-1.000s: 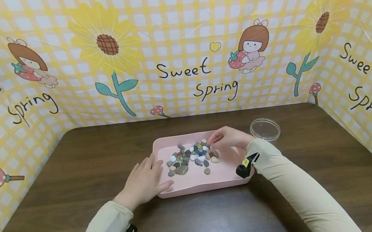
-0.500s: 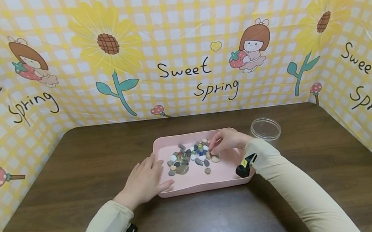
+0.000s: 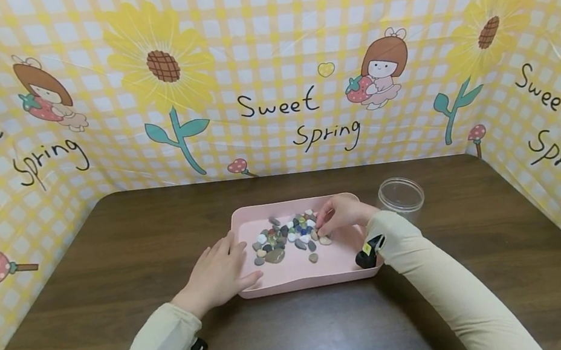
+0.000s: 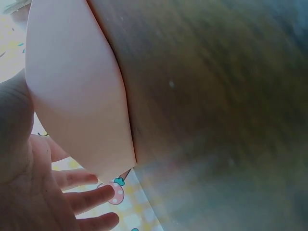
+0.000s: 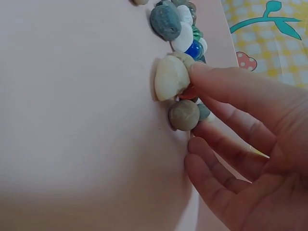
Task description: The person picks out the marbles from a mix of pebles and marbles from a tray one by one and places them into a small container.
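The cream pebble (image 5: 172,78) lies in the pink tray (image 3: 311,283) beside other stones (image 5: 166,22), the right hand's (image 3: 344,212) thumb just at it, fingers half-bent; whether they pinch anything I cannot tell. Picking from the pile seems in hand, calling for a sure pinch next. The left hand (image 3: 214,273), fingers spread, steadies nothing visibly, resting at the tray's left side.

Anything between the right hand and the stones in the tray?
Nothing visible stands in the way: the right hand reaches over the pink tray, its fingertips right at the nearest stones.
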### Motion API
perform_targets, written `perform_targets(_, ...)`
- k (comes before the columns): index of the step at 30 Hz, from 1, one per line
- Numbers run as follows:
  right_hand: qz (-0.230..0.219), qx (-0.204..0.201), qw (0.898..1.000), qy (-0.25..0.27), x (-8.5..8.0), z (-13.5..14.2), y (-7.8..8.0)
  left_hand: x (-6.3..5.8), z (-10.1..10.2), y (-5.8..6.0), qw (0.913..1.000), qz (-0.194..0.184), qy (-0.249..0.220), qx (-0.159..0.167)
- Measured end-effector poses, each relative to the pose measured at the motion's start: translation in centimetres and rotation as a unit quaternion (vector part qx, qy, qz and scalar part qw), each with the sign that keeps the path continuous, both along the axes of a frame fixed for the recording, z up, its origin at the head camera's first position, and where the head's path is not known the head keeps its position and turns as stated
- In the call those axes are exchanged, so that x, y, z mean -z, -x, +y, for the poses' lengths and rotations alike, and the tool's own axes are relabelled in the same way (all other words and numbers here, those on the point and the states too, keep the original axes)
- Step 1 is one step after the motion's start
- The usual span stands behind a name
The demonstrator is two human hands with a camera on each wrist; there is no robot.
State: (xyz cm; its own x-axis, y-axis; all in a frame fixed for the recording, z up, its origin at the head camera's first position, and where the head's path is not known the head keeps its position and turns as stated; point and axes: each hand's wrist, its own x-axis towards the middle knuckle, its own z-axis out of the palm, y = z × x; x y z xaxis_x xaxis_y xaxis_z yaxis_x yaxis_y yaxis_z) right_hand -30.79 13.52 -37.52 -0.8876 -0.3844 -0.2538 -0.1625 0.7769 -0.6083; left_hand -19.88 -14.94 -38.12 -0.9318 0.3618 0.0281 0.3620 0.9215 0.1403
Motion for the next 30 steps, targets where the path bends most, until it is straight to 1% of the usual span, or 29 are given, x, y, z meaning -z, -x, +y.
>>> perform_targets(4,-0.003,0.007,1.0,-0.004,-0.03,-0.1,0.08,0.0,0.04,-0.04,1.0,-0.001,-0.002,-0.002)
perform_targets(6,0.003,0.005,1.0,-0.011,-0.03,-0.12,0.11,-0.05,0.05,-0.06,1.0,-0.004,-0.004,-0.003)
perform_targets(11,0.024,-0.014,0.999,-0.018,0.03,-0.12,0.21,-0.14,0.09,-0.11,0.9999,-0.008,-0.009,-0.007)
perform_targets(18,0.057,-0.038,0.998,-0.017,0.03,0.09,0.22,-0.19,0.08,-0.15,0.9999,0.001,-0.012,-0.004)
perform_targets(30,0.067,-0.041,0.997,-0.021,0.4,0.21,0.32,-0.06,0.06,-0.1,1.0,0.002,-0.009,-0.002)
